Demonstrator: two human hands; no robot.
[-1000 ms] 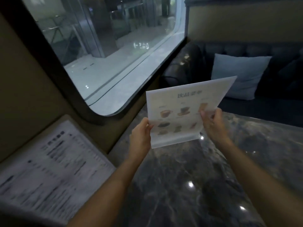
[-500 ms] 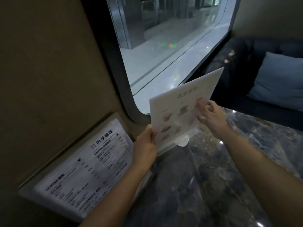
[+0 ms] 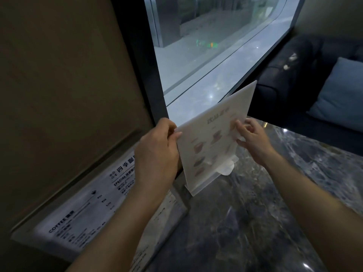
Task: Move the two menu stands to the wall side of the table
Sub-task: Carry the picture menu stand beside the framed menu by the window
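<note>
both hands [image 3: 157, 154] apparently on menu stand [image 3: 212, 142]

The left forearm [image 3: 125, 222] hides the middle of the coffee menu stand [image 3: 82, 218].

Two bare forearms in view, no sleeves visible. Left hand [image 3: 157, 154] bare: no glove, ring, watch. Right hand [image 3: 253, 140] bare likewise; wrist unadorned. Nails short, unpainted where visible.

Two menu stands: one lower left [image 3: 86, 213], one centre [image 3: 212, 142]. Two hands [image 3: 157, 154] [image 3: 253, 138]. One table [image 3: 255, 222]. One cushion [image 3: 341, 99], right edge.
</note>
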